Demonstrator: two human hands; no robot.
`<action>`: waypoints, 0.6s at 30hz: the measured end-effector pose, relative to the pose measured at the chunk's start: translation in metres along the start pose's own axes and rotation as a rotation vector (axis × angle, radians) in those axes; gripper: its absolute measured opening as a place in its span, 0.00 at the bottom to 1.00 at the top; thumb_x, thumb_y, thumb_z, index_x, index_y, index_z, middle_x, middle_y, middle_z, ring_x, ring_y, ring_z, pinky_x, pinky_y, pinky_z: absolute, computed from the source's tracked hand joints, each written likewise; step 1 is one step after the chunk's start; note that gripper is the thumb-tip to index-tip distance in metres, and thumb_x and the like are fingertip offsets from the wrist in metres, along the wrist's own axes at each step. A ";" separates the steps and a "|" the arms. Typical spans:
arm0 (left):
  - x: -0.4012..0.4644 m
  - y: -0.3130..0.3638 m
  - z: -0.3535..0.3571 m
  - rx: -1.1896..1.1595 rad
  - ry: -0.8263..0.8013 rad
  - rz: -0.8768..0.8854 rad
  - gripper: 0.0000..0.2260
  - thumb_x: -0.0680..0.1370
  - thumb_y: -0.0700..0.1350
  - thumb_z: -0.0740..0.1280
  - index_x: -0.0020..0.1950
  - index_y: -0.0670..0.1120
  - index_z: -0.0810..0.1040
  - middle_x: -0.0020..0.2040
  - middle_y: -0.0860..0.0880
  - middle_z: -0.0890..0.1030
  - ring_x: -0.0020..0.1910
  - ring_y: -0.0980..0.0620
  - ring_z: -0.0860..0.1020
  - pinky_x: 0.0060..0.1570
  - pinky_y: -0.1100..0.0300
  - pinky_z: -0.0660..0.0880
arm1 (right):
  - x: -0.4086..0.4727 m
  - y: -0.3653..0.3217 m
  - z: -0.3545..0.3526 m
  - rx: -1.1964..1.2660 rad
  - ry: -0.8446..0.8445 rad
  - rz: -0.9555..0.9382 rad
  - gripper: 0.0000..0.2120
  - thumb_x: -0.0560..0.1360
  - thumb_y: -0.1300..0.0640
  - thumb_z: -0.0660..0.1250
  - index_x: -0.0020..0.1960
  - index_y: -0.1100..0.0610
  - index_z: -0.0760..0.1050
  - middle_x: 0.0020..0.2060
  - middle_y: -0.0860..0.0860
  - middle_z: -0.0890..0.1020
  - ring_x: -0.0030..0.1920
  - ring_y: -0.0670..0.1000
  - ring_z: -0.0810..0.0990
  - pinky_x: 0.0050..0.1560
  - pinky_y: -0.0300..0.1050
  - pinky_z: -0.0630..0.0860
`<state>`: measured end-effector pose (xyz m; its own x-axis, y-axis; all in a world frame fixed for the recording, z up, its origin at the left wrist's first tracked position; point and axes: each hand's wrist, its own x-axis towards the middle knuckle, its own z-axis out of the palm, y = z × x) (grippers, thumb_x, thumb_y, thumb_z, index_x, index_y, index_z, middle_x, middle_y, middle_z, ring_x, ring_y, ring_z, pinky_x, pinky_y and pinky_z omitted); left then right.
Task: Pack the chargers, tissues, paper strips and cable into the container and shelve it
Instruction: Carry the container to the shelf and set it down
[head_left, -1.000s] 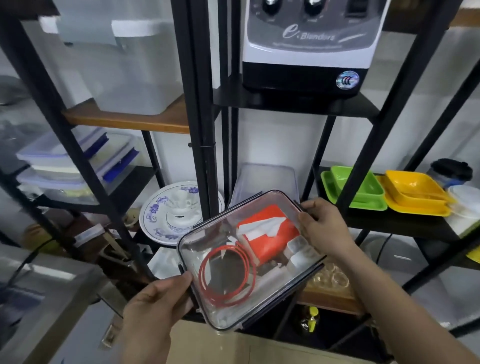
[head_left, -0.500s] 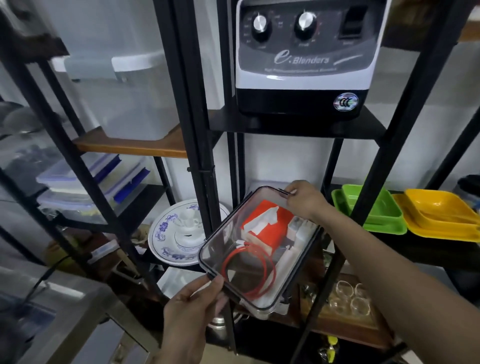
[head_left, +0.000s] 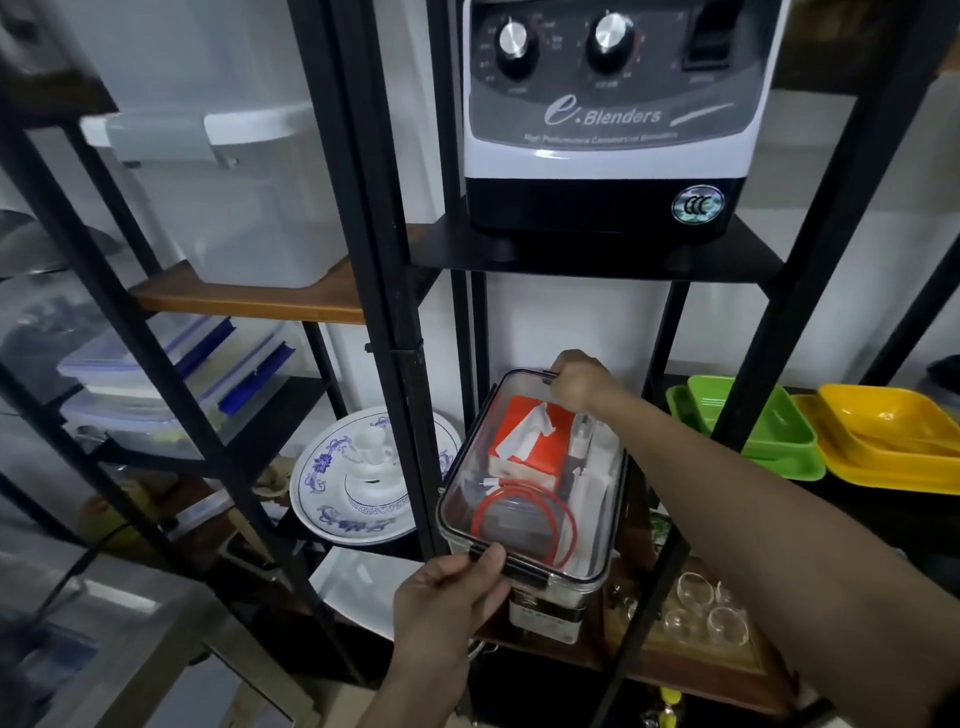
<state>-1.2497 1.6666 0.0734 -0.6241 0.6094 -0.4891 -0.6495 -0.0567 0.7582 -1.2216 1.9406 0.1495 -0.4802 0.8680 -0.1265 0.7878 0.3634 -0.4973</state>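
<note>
A clear lidded container with a black-rimmed lid sits partly inside the black shelf rack, between two uprights. Through the lid I see an orange tissue pack, a coiled red cable and white chargers. My left hand grips the container's near edge, thumb on the lid. My right hand grips its far edge, deep in the shelf bay.
A blender base stands on the shelf above. Left of the bay are a blue-patterned plate, stacked lidded boxes and a large clear bin. Green and yellow trays sit right. Small glasses are below.
Both hands have carried the container up and forward, from in front of the rack into the shelf bay. It has turned so its long side runs front to back.
</note>
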 end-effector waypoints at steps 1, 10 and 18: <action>0.002 -0.001 0.002 0.000 -0.005 0.000 0.15 0.67 0.30 0.76 0.46 0.38 0.73 0.48 0.31 0.82 0.43 0.43 0.84 0.38 0.56 0.84 | 0.001 -0.001 0.001 -0.018 -0.004 -0.004 0.10 0.74 0.63 0.58 0.52 0.61 0.75 0.47 0.57 0.81 0.46 0.58 0.81 0.39 0.46 0.76; 0.014 -0.010 0.016 0.062 -0.086 0.014 0.13 0.69 0.30 0.74 0.37 0.40 0.70 0.39 0.36 0.78 0.33 0.44 0.84 0.36 0.57 0.83 | 0.016 -0.005 0.014 -0.177 0.036 -0.049 0.11 0.74 0.62 0.58 0.55 0.56 0.72 0.48 0.55 0.80 0.49 0.57 0.77 0.55 0.50 0.70; 0.021 -0.001 0.019 0.335 -0.169 0.250 0.14 0.65 0.43 0.76 0.38 0.37 0.74 0.35 0.30 0.80 0.36 0.40 0.85 0.36 0.54 0.82 | 0.001 0.001 0.015 -0.052 0.049 -0.191 0.12 0.75 0.59 0.61 0.57 0.58 0.77 0.55 0.55 0.82 0.55 0.58 0.78 0.55 0.44 0.73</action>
<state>-1.2542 1.6944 0.0703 -0.6464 0.7316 -0.2168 -0.2937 0.0237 0.9556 -1.2269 1.9369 0.1356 -0.6044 0.7966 0.0079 0.7040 0.5387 -0.4627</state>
